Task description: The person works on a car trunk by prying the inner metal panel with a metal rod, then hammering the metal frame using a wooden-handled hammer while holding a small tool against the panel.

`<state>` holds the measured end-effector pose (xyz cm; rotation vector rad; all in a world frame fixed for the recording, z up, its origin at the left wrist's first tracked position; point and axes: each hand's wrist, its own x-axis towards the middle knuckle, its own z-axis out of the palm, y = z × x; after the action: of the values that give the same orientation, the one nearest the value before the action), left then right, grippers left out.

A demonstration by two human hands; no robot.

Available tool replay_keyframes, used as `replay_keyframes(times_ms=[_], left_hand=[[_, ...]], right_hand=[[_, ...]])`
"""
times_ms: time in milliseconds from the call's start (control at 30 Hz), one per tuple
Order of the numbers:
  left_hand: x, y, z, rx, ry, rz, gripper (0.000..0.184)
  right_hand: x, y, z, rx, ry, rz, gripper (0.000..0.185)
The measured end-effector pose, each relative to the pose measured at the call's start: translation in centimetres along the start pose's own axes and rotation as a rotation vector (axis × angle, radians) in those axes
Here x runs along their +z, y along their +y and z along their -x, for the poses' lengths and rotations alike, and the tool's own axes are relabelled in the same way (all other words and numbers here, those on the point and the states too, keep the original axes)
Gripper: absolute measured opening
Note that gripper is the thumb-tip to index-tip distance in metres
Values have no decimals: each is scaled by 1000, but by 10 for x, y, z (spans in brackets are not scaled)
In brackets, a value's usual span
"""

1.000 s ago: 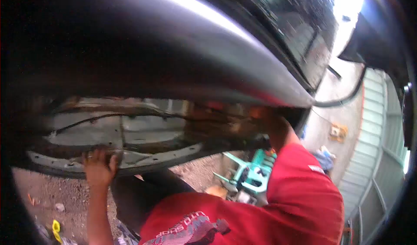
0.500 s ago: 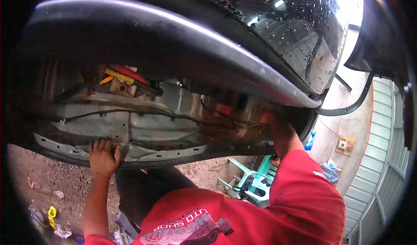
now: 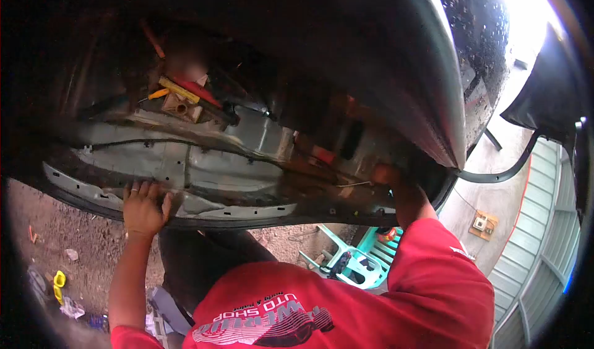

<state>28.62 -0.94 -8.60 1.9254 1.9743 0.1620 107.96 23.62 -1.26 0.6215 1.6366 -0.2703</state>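
Observation:
My left hand [image 3: 143, 208] lies with fingers stretched over the grey inner panel [image 3: 232, 169] at the edge of the car's trunk, a ring on one finger. Deep in the trunk's right side, my right hand [image 3: 388, 176] is closed around a tool with a thin metal rod [image 3: 354, 184] that points left. Shadow hides the tool's handle and its exact kind. A dark cable [image 3: 204, 143] runs along the panel between my hands. Further in lie a screwdriver with an orange handle [image 3: 159, 93], a yellow bar-like item [image 3: 179, 90] and a red item [image 3: 201, 91].
The dark trunk lid [image 3: 346, 58] hangs overhead. Black trim [image 3: 504, 174] curves out at the right. A light-green plastic chair [image 3: 365, 268] stands below the trunk's edge. Yellow goggles-like item [image 3: 59, 286] and litter lie on the dirt ground [image 3: 80, 225].
The view has tilted deeper into the trunk, and the lid covers more of the upper right. My left hand stays on the panel. My right hand still holds the thin rod.

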Motion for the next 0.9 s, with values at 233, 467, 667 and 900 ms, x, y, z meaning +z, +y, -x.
replay_keyframes(times_ms=[233, 467, 667, 900], left_hand=[[2, -2, 3, 1, 15, 36, 39], [11, -4, 5, -21, 22, 28, 42], [7, 1, 7, -44, 83, 68, 39], [2, -1, 4, -71, -44, 70, 38]], right_hand=[[21, 7, -14, -5, -164, -51, 27], [-50, -81, 35, 217, 205, 232, 22], [-120, -151, 49, 153, 281, -16, 21], [-188, -165, 15, -108, -150, -714, 22]])
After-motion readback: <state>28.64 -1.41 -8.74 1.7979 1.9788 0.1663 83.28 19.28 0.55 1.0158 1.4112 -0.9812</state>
